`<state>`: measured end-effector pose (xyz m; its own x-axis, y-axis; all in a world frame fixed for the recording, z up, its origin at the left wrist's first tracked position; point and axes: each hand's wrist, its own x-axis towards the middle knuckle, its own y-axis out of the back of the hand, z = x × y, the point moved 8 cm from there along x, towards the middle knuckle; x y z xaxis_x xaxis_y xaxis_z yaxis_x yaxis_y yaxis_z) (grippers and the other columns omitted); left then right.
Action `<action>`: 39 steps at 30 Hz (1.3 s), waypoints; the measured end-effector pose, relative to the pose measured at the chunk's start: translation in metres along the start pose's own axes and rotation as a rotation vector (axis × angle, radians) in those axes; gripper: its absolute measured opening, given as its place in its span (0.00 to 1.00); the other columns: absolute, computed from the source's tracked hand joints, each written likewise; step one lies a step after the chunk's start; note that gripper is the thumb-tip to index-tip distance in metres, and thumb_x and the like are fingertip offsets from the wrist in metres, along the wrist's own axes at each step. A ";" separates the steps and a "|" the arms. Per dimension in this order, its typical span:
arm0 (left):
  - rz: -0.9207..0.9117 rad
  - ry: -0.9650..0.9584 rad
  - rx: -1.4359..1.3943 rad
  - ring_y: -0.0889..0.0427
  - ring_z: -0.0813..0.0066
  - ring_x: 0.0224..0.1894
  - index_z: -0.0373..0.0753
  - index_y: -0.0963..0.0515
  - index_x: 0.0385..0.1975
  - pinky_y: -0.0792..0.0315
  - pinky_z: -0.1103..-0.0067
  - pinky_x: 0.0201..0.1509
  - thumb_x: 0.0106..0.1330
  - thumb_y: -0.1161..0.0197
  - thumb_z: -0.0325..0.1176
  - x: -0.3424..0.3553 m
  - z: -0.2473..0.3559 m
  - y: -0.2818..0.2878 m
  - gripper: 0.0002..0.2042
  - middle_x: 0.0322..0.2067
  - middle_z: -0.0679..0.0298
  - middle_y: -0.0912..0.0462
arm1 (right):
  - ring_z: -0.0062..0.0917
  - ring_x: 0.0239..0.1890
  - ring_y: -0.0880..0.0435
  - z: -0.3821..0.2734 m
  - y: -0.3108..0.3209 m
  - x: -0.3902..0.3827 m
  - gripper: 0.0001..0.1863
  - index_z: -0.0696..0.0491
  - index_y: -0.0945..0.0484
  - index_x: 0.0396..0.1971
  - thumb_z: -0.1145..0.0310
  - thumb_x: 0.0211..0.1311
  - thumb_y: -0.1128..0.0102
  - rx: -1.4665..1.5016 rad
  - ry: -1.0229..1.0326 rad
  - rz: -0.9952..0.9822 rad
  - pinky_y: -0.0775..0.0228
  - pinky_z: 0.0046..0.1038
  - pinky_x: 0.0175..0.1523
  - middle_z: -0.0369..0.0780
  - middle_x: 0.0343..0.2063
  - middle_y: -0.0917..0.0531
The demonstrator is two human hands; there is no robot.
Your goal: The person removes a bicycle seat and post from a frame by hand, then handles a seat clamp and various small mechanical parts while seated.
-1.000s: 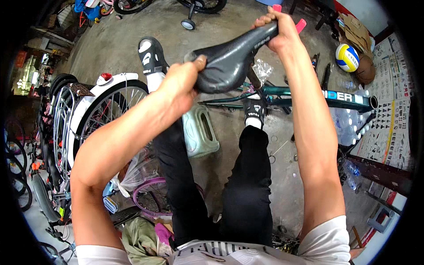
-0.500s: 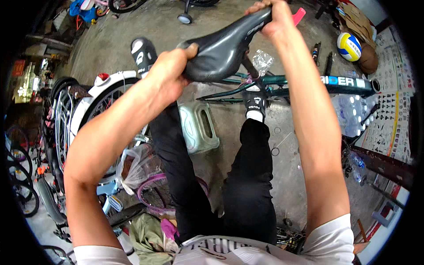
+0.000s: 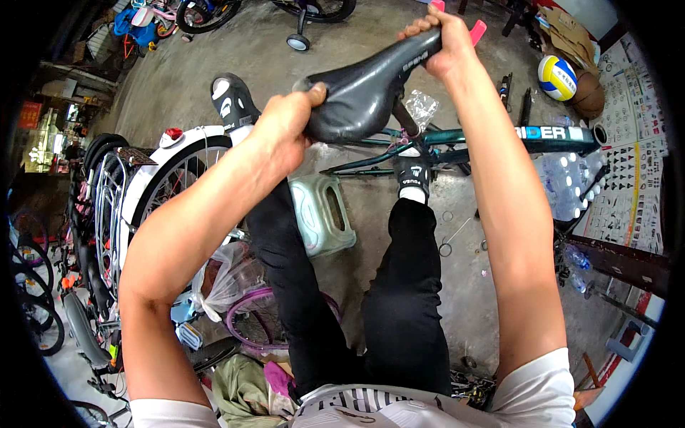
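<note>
A black bicycle saddle (image 3: 353, 107) is gripped at both ends. My left hand (image 3: 285, 121) closes on its wide rear, thumb on top. Around the narrow nose wraps my right hand (image 3: 446, 44); bright pink pieces (image 3: 478, 32) show beside it, and I cannot tell what they belong to. Beneath the saddle, a dark seat post (image 3: 405, 116) slants down to a dark green bicycle frame (image 3: 492, 134) lying low across the floor. My right foot, in a black shoe (image 3: 412, 171), is at the frame by the post's foot.
A pale green plastic jug (image 3: 321, 214) stands between my legs. To the left is a white-fendered wheel (image 3: 178, 171) among bicycles. Clear plastic bottles (image 3: 564, 185), a volleyball (image 3: 556, 77) and a brown ball (image 3: 589, 94) lie right. A purple wheel rim (image 3: 246, 332) is nearer me.
Both hands and the saddle sit slightly lower and further right in view. The grip on both ends is the same. The whole scene has shifted a little as well.
</note>
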<state>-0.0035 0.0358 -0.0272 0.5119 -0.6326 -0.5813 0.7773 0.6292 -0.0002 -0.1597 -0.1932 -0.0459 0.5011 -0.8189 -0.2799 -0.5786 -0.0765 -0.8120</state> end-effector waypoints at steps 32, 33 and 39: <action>0.293 -0.933 0.867 0.17 0.45 0.33 0.37 0.21 0.44 0.24 0.57 0.38 0.71 0.42 0.32 0.039 -0.194 -0.106 0.08 0.33 0.50 0.16 | 0.39 0.30 0.16 -0.011 -0.066 -0.080 0.21 0.47 0.11 0.22 0.47 0.61 0.40 -2.080 1.108 0.060 0.24 0.42 0.35 0.43 0.20 0.16; 0.325 -0.876 0.797 0.16 0.44 0.33 0.37 0.21 0.44 0.23 0.57 0.37 0.70 0.42 0.31 0.040 -0.198 -0.109 0.08 0.34 0.50 0.16 | 0.39 0.30 0.16 -0.012 -0.068 -0.080 0.21 0.47 0.11 0.22 0.47 0.61 0.40 -2.074 1.113 0.067 0.24 0.42 0.35 0.43 0.19 0.16; 0.281 -0.869 0.720 0.16 0.46 0.35 0.40 0.20 0.45 0.23 0.58 0.36 0.69 0.42 0.31 0.056 -0.205 -0.102 0.08 0.35 0.53 0.16 | 0.35 0.33 0.15 -0.007 -0.073 -0.082 0.17 0.48 0.11 0.27 0.51 0.63 0.40 -2.107 1.041 0.047 0.23 0.37 0.38 0.42 0.24 0.14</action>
<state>-0.1293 0.0283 -0.2269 0.5607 -0.7840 0.2663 0.4820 0.5705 0.6650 -0.1636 -0.1245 0.0397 0.4944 -0.6904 0.5282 -0.5327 0.2395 0.8117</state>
